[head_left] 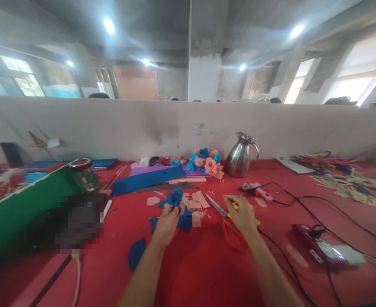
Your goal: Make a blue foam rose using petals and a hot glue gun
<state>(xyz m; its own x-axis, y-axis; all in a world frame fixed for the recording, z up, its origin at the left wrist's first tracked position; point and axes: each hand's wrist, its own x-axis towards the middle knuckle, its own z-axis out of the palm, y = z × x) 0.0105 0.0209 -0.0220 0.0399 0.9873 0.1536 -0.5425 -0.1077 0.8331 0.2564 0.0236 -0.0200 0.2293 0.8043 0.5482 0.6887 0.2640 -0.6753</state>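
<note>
My left hand is closed around the base of a blue paper flower, held upright above the red table. My right hand rests on the table with its fingers curled over a pair of scissors with yellow handles, the blades pointing up and left. Blue paper scraps lie under and beside the left hand, and pink petal pieces lie between the two hands.
A steel jug and a cluster of pink and blue paper flowers stand at the back. A glue gun with black cables, a purple device, blue and purple sheets, a jar and a green board surround the hands.
</note>
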